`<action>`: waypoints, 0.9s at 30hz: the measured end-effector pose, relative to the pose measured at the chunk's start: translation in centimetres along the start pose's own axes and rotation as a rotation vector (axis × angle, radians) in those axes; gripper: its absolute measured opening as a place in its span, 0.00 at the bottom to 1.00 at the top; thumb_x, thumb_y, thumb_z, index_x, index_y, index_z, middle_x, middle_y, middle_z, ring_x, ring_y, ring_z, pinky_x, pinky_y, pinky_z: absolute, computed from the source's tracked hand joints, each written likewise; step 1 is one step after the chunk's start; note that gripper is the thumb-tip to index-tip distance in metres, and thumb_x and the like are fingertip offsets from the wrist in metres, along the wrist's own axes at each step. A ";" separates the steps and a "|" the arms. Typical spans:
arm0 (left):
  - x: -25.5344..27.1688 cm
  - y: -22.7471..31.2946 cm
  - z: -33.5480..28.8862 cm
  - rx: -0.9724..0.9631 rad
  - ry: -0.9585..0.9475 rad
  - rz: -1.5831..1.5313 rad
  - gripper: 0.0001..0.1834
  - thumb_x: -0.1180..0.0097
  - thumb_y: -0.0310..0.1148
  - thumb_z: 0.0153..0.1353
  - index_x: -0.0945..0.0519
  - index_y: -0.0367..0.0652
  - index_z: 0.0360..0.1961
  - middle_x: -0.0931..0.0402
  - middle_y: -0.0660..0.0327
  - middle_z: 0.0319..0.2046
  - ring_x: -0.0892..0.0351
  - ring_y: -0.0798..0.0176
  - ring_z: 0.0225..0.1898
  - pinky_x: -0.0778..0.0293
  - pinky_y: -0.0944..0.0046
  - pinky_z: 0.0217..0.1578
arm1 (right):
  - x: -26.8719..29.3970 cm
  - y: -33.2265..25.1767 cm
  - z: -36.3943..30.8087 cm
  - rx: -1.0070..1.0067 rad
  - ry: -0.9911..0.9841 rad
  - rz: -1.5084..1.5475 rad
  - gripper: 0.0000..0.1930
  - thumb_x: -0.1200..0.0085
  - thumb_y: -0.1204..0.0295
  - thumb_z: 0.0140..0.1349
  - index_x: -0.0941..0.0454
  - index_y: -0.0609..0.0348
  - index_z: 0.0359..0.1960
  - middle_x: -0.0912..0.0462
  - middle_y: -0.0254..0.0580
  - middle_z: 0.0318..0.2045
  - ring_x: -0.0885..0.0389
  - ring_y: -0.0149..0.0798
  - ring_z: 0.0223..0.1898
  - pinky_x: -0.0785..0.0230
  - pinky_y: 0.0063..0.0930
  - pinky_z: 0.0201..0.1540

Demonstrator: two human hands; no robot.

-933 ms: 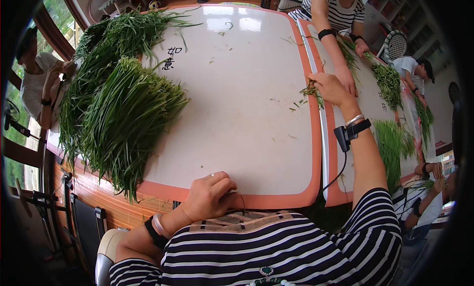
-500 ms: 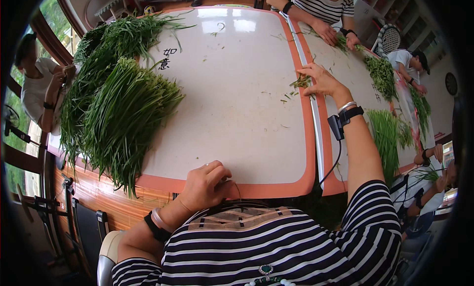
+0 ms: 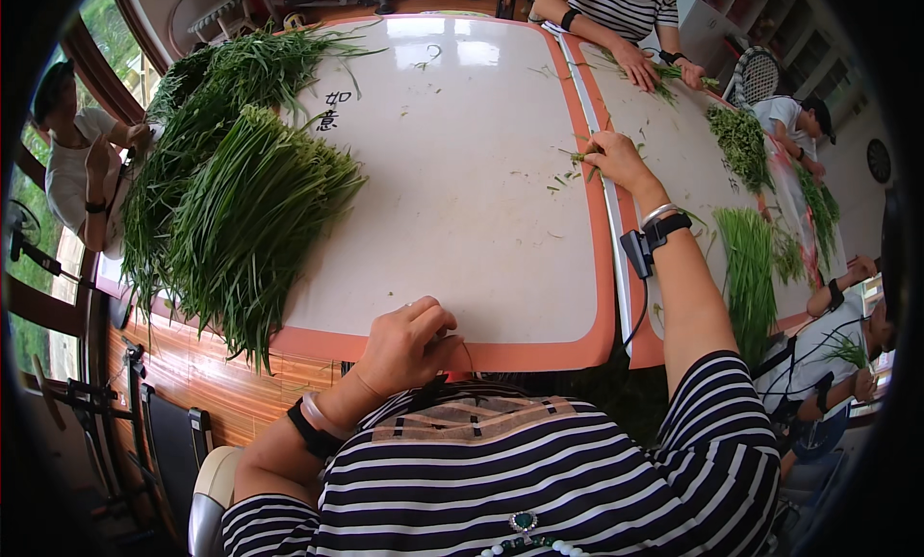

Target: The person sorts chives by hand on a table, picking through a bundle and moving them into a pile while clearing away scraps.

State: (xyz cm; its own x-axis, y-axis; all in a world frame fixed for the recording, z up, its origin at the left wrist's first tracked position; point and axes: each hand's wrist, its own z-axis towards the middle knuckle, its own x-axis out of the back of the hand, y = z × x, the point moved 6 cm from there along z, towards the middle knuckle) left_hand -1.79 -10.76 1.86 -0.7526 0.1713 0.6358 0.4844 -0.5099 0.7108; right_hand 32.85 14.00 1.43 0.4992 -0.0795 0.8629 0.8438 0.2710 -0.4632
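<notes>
At the seam between two white tabletops [image 3: 452,191] with orange borders, my right hand [image 3: 624,161] is closed in a pinch on some green scraps [image 3: 580,157]. More loose green bits lie on the white surface just left of it. My left hand [image 3: 406,341] rests at the table's near edge with its fingers curled together. A thin dark strand shows beside its fingertips, but I cannot make out what it grips. A large heap of garlic chives [image 3: 255,206], long flat green leaves with their cut ends together, covers the left side, well apart from both hands.
Across the table a person in a striped top [image 3: 630,13] handles greens. Further right lie a bundle of chives [image 3: 746,268] and a leafy heap [image 3: 741,148], with people beside them. Another person [image 3: 82,163] is at the left. A narrow gap [image 3: 616,249] separates the tabletops.
My right hand was spread over the scraps and has now closed on them, staying near the seam. My left hand remains curled at the edge. The view has shifted slightly.
</notes>
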 end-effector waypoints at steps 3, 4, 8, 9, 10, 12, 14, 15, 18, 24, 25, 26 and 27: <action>0.1 -0.1 -0.2 -0.007 0.011 -0.007 0.08 0.36 0.27 0.53 0.24 0.42 0.31 0.25 0.60 0.27 0.20 0.56 0.26 0.25 0.61 0.25 | -0.2 -0.8 0.0 -0.165 -0.069 0.016 0.07 0.37 0.76 0.55 0.22 0.65 0.30 0.22 0.42 0.23 0.21 0.33 0.27 0.29 0.31 0.29; 0.1 -0.3 -0.2 -0.003 0.014 -0.008 0.08 0.36 0.27 0.53 0.24 0.42 0.31 0.25 0.60 0.27 0.20 0.56 0.26 0.25 0.61 0.26 | -0.1 -1.8 -0.1 -0.189 -0.093 0.329 0.07 0.37 0.75 0.57 0.22 0.65 0.30 0.21 0.40 0.22 0.22 0.31 0.25 0.29 0.29 0.26; 0.0 -0.3 -0.5 -0.019 0.020 -0.017 0.08 0.36 0.27 0.52 0.24 0.42 0.31 0.25 0.60 0.27 0.20 0.56 0.27 0.25 0.61 0.26 | -0.6 -3.0 -1.3 -0.275 -0.050 0.851 0.07 0.39 0.74 0.60 0.23 0.64 0.30 0.22 0.35 0.22 0.24 0.27 0.22 0.30 0.23 0.18; 0.1 -0.3 -0.5 -0.020 0.020 -0.020 0.08 0.36 0.27 0.52 0.24 0.42 0.31 0.25 0.60 0.27 0.20 0.56 0.27 0.25 0.61 0.26 | -0.6 -3.0 -1.6 -0.276 -0.050 0.848 0.07 0.39 0.74 0.60 0.23 0.64 0.30 0.22 0.35 0.22 0.24 0.27 0.22 0.30 0.23 0.18; 0.1 -0.3 -0.5 -0.033 0.024 -0.013 0.08 0.36 0.27 0.52 0.24 0.42 0.31 0.25 0.60 0.27 0.20 0.56 0.26 0.25 0.61 0.26 | -0.7 -2.7 -1.9 -0.305 -0.067 0.749 0.07 0.40 0.74 0.60 0.24 0.64 0.31 0.22 0.36 0.22 0.24 0.28 0.20 0.30 0.24 0.18; 0.0 -0.2 -0.4 -0.049 0.028 -0.012 0.08 0.36 0.27 0.52 0.24 0.42 0.31 0.25 0.60 0.27 0.20 0.56 0.26 0.25 0.61 0.26 | -0.9 -2.0 -2.4 -0.335 -0.083 0.644 0.07 0.40 0.74 0.60 0.24 0.65 0.31 0.23 0.37 0.22 0.24 0.29 0.18 0.30 0.25 0.17; 0.0 -0.1 -0.5 -0.066 0.040 -0.006 0.08 0.36 0.27 0.52 0.24 0.42 0.30 0.25 0.61 0.27 0.21 0.56 0.26 0.25 0.61 0.25 | -0.8 -1.9 -2.7 -0.300 -0.109 0.304 0.07 0.40 0.76 0.59 0.24 0.65 0.35 0.22 0.37 0.23 0.24 0.30 0.17 0.31 0.27 0.15; 0.0 -0.2 -0.6 -0.065 0.041 -0.009 0.08 0.36 0.27 0.52 0.24 0.42 0.30 0.25 0.61 0.27 0.21 0.56 0.26 0.25 0.61 0.25 | -0.9 -2.0 -2.8 -0.301 -0.110 0.302 0.07 0.40 0.76 0.59 0.24 0.65 0.35 0.22 0.37 0.23 0.24 0.30 0.17 0.31 0.27 0.15; 0.2 -0.4 -0.7 -0.063 0.054 -0.016 0.08 0.36 0.26 0.52 0.25 0.42 0.30 0.26 0.61 0.27 0.21 0.56 0.26 0.25 0.61 0.25 | -0.6 -4.3 -2.4 -0.182 -0.037 0.131 0.15 0.35 0.72 0.55 0.24 0.67 0.40 0.21 0.42 0.28 0.24 0.35 0.11 0.29 0.27 0.16; 0.2 0.0 -0.6 -0.061 0.046 -0.030 0.08 0.36 0.26 0.52 0.24 0.42 0.30 0.25 0.60 0.27 0.20 0.57 0.26 0.24 0.61 0.25 | -0.4 -3.3 0.1 -0.020 0.048 -0.246 0.28 0.29 0.64 0.48 0.25 0.64 0.48 0.21 0.49 0.40 0.17 0.42 0.37 0.24 0.34 0.41; 0.2 -0.1 -0.7 -0.057 0.044 -0.040 0.08 0.36 0.25 0.52 0.24 0.42 0.30 0.25 0.60 0.27 0.20 0.57 0.26 0.24 0.61 0.26 | -0.7 -2.8 0.5 -0.051 0.024 -0.174 0.30 0.28 0.62 0.46 0.25 0.64 0.49 0.21 0.49 0.41 0.19 0.44 0.42 0.26 0.35 0.45; 0.1 -0.1 -0.7 -0.050 0.043 -0.050 0.08 0.36 0.25 0.52 0.24 0.42 0.31 0.25 0.60 0.28 0.20 0.57 0.26 0.24 0.62 0.26 | -1.0 -2.6 0.8 -0.080 -0.003 -0.102 0.32 0.27 0.60 0.45 0.25 0.63 0.50 0.21 0.49 0.42 0.21 0.46 0.47 0.28 0.37 0.50; 0.2 -0.1 -0.7 -0.047 0.044 -0.048 0.08 0.36 0.25 0.52 0.24 0.42 0.31 0.25 0.60 0.28 0.20 0.57 0.26 0.24 0.62 0.26 | -1.3 -2.5 1.2 -0.077 -0.005 -0.100 0.32 0.27 0.60 0.45 0.25 0.63 0.50 0.21 0.49 0.42 0.21 0.46 0.47 0.28 0.37 0.50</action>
State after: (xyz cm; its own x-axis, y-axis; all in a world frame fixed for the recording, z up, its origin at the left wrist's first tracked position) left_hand -2.27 -11.24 1.65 -0.7939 0.1593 0.5867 0.4269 -0.5411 0.7245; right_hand 29.86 14.59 1.74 0.4112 -0.0973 0.9063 0.9020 0.1871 -0.3892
